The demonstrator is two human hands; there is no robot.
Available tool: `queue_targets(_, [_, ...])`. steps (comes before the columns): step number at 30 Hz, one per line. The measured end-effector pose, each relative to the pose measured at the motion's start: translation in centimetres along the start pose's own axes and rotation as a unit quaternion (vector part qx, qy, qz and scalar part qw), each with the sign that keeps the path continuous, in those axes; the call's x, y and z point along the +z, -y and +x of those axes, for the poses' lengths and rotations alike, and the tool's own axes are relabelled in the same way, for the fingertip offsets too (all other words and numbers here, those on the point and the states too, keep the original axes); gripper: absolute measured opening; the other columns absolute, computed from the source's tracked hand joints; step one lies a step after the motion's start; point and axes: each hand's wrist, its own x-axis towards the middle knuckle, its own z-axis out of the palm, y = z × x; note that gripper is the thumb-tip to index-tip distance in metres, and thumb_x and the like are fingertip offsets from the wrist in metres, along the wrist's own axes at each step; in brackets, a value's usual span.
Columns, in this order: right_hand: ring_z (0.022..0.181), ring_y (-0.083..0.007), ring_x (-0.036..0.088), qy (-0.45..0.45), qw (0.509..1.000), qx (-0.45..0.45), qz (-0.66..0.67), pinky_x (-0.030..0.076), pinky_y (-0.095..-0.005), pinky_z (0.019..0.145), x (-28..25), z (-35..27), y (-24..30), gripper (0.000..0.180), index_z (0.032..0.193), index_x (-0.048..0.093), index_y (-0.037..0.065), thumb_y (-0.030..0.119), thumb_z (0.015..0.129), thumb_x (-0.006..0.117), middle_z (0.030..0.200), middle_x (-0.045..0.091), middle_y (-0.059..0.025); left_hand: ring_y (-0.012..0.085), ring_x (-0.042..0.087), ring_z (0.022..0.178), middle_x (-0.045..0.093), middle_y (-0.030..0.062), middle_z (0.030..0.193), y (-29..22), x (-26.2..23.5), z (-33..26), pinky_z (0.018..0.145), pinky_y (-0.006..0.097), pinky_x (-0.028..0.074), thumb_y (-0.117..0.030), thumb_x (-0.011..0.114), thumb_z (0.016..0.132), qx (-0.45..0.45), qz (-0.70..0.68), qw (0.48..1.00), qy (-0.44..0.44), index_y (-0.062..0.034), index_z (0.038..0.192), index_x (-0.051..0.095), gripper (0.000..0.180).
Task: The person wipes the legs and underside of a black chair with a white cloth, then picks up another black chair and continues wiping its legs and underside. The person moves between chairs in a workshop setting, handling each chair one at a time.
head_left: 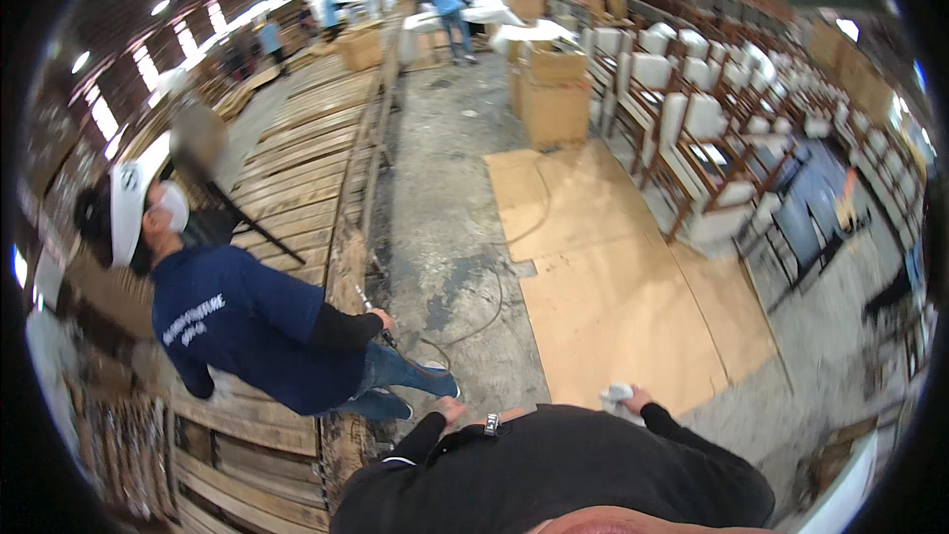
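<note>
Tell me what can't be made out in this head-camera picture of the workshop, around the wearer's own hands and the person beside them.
- Right hand: it holds a pale object, too small to identify.
- Left hand: its fingers are too small to tell if curled or spread.
- Co-worker: one hand is hidden behind the body; the slim tool in the other is too thin to name.
- Distant people: tiny and bent by the fisheye rim.

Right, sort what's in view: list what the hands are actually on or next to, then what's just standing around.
In hand:
- right hand grips a pale cloth
- left hand holds nothing, with a wristwatch on that arm

Just standing about:
- plywood sheets on the floor
- hose across the concrete
- cardboard boxes
- rows of white-cushioned chairs
- wooden slat platform
- co-worker in a blue shirt
</note>
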Motion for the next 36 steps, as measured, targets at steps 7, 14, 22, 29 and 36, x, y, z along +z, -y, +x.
queue_targets(7, [0.112, -0.0350, 0.063, -0.053, 0.992, 0.052, 0.099, 0.050, -0.0430, 0.094, 0.3, -6.2, -7.6, 0.058, 0.119, 0.064, 0.006, 0.044, 0.076, 0.073, 0.117, 0.066, -0.0215, 0.0315, 0.068, 0.077, 0.070, 0.0210, 0.081, -9.8, 9.3, 4.2, 0.067, 0.046, 0.051, -0.058, 0.060, 0.088, 0.120, 0.107, 0.974, 0.162, -0.0004, 0.089, 0.072, 0.059])
queue_targets(14, [0.113, -0.0352, 0.063, -0.095, 0.960, 0.207, 0.161, 0.050, -0.0425, 0.096, 2.4, -22.4, -26.6, 0.061, 0.126, 0.062, 0.006, 0.041, 0.076, 0.072, 0.121, 0.066, -0.0208, 0.0315, 0.067, 0.081, 0.070, 0.0207, 0.087, -14.9, 13.5, 3.1, 0.069, 0.046, 0.051, -0.056, 0.060, 0.089, 0.072, 0.175, 0.963, 0.194, -0.0014, 0.097, 0.070, 0.057])
queue_targets(22, [0.105, -0.0371, 0.066, -0.155, 0.805, 0.524, 0.229, 0.052, -0.0444, 0.090, 7.5, -39.4, -42.1, 0.049, 0.112, 0.069, 0.004, 0.035, 0.074, 0.074, 0.110, 0.070, -0.0215, 0.0316, 0.067, 0.086, 0.070, 0.0203, 0.094, -21.0, 21.5, 2.9, 0.072, 0.046, 0.052, -0.055, 0.059, 0.090, 0.005, 0.243, 0.951, 0.191, -0.0025, 0.106, 0.068, 0.056])
queue_targets(29, [0.107, -0.0344, 0.066, -0.269, 0.824, 0.313, 0.387, 0.050, -0.0415, 0.092, 3.6, -35.7, -43.9, 0.041, 0.112, 0.068, 0.005, 0.031, 0.080, 0.072, 0.107, 0.071, -0.0199, 0.0316, 0.067, 0.091, 0.070, 0.0199, 0.100, -32.3, 35.7, 2.6, 0.075, 0.046, 0.052, -0.053, 0.059, 0.090, 0.191, 0.216, 0.877, 0.386, -0.0035, 0.115, 0.066, 0.056])
queue_targets(36, [0.114, -0.0311, 0.063, -0.357, 0.811, 0.148, 0.440, 0.048, -0.0376, 0.097, -9.8, -28.9, -51.9, 0.053, 0.127, 0.057, 0.004, 0.026, 0.081, 0.073, 0.121, 0.067, -0.0171, 0.0291, 0.060, 0.114, 0.065, 0.0120, 0.126, -50.8, 45.5, 5.5, 0.098, 0.048, 0.045, -0.050, 0.053, 0.095, -0.053, 0.064, 0.905, 0.418, -0.0141, 0.151, 0.034, 0.069])
